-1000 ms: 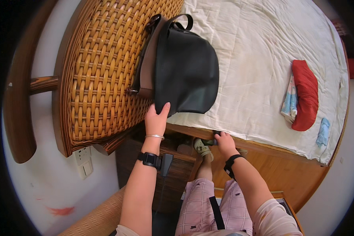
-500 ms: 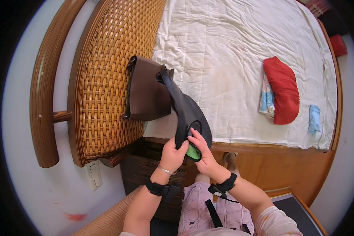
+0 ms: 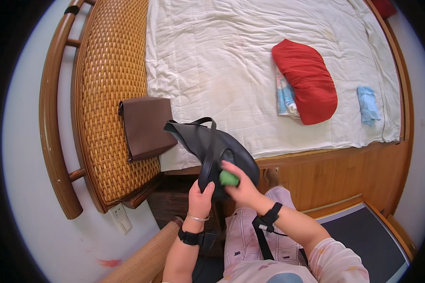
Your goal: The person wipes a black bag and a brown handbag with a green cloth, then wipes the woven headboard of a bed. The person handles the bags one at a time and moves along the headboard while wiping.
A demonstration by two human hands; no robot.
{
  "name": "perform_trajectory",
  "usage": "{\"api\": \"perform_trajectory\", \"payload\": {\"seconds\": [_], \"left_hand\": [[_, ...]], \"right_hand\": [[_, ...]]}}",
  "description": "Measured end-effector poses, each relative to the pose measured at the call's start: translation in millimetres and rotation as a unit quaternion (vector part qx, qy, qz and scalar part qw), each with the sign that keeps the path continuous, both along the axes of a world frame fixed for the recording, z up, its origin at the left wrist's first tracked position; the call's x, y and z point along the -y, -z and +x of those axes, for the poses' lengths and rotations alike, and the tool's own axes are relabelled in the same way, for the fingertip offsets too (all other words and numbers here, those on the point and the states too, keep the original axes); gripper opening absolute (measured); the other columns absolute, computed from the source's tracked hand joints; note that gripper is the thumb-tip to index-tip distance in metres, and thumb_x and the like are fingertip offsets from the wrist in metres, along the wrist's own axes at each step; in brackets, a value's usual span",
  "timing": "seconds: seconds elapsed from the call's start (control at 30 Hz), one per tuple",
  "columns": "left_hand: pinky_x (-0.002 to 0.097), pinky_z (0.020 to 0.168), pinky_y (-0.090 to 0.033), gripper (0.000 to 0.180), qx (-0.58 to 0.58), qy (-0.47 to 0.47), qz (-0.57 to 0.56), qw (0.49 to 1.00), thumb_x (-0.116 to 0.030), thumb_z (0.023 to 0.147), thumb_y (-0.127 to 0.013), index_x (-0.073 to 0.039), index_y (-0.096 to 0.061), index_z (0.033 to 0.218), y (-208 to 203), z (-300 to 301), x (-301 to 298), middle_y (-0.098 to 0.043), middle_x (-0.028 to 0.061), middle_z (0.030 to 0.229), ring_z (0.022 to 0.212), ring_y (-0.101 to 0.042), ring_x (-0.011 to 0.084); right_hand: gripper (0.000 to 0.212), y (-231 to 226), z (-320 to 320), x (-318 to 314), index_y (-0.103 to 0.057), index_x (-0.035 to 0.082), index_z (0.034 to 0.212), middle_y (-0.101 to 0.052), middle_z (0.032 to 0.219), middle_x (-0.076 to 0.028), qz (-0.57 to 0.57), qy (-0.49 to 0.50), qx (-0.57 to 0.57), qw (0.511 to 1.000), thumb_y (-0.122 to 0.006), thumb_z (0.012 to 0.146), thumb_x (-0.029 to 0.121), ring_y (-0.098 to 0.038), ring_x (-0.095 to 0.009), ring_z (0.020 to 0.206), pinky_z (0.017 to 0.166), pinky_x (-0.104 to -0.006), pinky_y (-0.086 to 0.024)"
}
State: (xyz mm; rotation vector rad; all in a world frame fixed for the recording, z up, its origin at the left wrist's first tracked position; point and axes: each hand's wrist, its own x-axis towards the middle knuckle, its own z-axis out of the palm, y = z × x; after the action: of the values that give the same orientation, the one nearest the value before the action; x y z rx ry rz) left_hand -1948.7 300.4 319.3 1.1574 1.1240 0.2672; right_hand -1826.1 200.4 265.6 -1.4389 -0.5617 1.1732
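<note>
Both hands work on a black bag (image 3: 238, 153) over the edge of a white-covered bed (image 3: 212, 89).
In the head view, the left hand's (image 3: 200, 202) fingers clamp the bag's lower edge; the right hand's (image 3: 243, 189), blurred, close around a green item (image 3: 229, 178) against it. The bag's long axis slants, narrow tip upper left toward a brown case (image 3: 148, 127); its contents are hidden.

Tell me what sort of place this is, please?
Probably a bedroom: a wide bed covered with a wrinkled white sheet, a woven headboard-like panel along its left side, and a plump red cushion-like bundle lying on it.
</note>
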Motion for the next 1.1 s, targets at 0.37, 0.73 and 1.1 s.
{"api": "perform_trajectory", "payload": {"seconds": [0.37,0.73,1.1], "left_hand": [[0.0223,0.069,-0.044,0.015,-0.078,0.174,0.000,0.982,-0.004,0.090,-0.058,0.001,-0.062,0.104,-20,54,41,-0.057,-0.0041,0.084,0.078,-0.050,0.0050],[0.0242,0.090,-0.044,0.033,-0.034,0.157,-0.078,0.984,-0.001,0.089,-0.058,0.003,-0.057,0.122,-26,88,70,-0.062,0.0002,0.108,0.099,-0.054,0.0082],[0.0307,0.098,-0.041,0.063,0.101,0.030,-0.227,0.968,-0.005,0.086,-0.064,0.001,-0.030,0.139,-19,113,63,-0.050,0.0116,0.128,0.117,-0.049,0.0149]], "right_hand": [[0.050,-16,69,29,-0.046,-0.002,0.130,-0.044,0.140,-0.023,0.081,0.010,0.010,0.997,-0.056,0.082,-0.004,-0.039,-0.036,0.134,0.110,-0.0371,-0.032],[0.053,-18,92,82,-0.034,0.001,0.142,-0.040,0.144,-0.018,0.115,-0.038,-0.016,0.992,-0.050,0.092,0.005,-0.034,-0.028,0.137,0.113,-0.0355,-0.025],[0.075,-9,91,89,-0.038,-0.006,0.137,-0.030,0.145,-0.029,0.115,-0.130,0.154,0.973,-0.068,0.076,0.025,-0.025,-0.047,0.137,0.116,-0.0468,-0.021]]}}
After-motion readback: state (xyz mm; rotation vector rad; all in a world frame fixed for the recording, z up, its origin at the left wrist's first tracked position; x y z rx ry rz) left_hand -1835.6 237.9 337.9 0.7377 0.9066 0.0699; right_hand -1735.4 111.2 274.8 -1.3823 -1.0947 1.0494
